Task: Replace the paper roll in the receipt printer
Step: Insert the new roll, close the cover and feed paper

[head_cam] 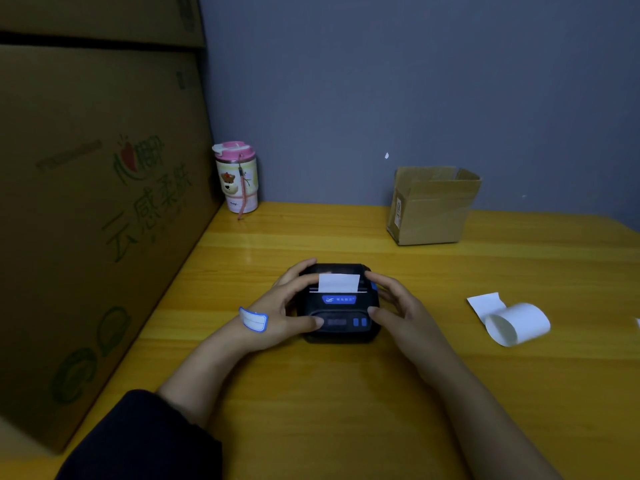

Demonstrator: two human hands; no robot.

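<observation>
A small black receipt printer [341, 308] with blue buttons sits in the middle of the yellow wooden table [346, 393]. Its lid is down and a short white paper strip [338, 283] sticks up from the slot. My left hand [280, 308] wraps the printer's left side, thumb on the front and fingers over the top. My right hand [394, 306] cups the right side, thumb touching the front edge. A loose white paper roll [516, 323], partly unwound, lies on the table to the right, away from both hands.
An open cardboard box [429, 209] stands at the back right by the grey wall. A pink-lidded cup [237, 178] stands at the back left. Large cardboard cartons [97, 202] wall off the table's left side. A blue-edged label is stuck on my left wrist.
</observation>
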